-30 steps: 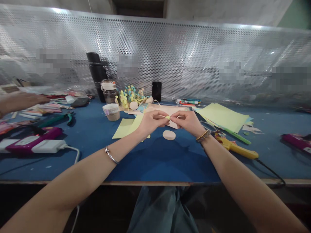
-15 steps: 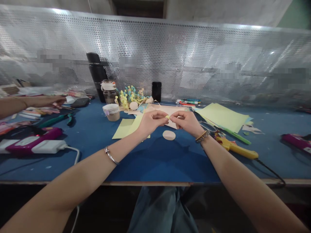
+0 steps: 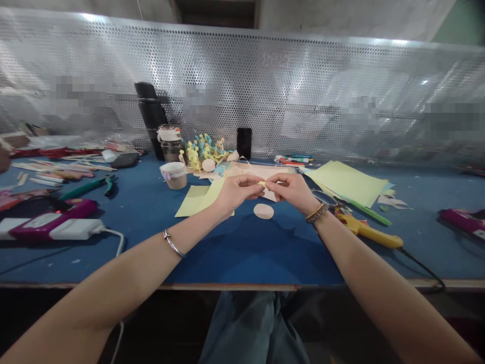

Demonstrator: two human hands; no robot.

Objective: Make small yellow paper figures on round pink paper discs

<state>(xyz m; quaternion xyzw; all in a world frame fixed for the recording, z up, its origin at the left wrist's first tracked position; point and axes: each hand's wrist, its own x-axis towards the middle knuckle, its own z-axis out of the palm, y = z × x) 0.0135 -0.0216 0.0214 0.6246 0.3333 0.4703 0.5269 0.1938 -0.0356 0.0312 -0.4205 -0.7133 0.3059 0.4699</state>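
Observation:
Between the fingertips of both hands is a small yellow piece (image 3: 262, 184), mostly covered by the fingers. My left hand (image 3: 239, 191) pinches it from the left, and my right hand (image 3: 288, 189) pinches it from the right, the fingertips almost touching. Just below the hands a pale oval piece (image 3: 263, 211) lies flat on the blue table (image 3: 250, 258). Yellow paper (image 3: 193, 200) is beside and partly under my left hand. Pale pink paper (image 3: 273, 194) lies behind and beneath the fingers.
A paper-wrapped cup (image 3: 174, 176), small yellow and blue flowers (image 3: 200, 151) and an upright phone (image 3: 244, 143) stand behind. To the right are a yellow glue gun (image 3: 373, 234), a green cutter (image 3: 367, 211) and yellow sheets (image 3: 346, 182). Pliers (image 3: 85, 188) and a purple power strip (image 3: 53, 220) lie left.
The other person's arm at the left has drawn back almost out of view. My fingers have shifted very slightly around the yellow piece.

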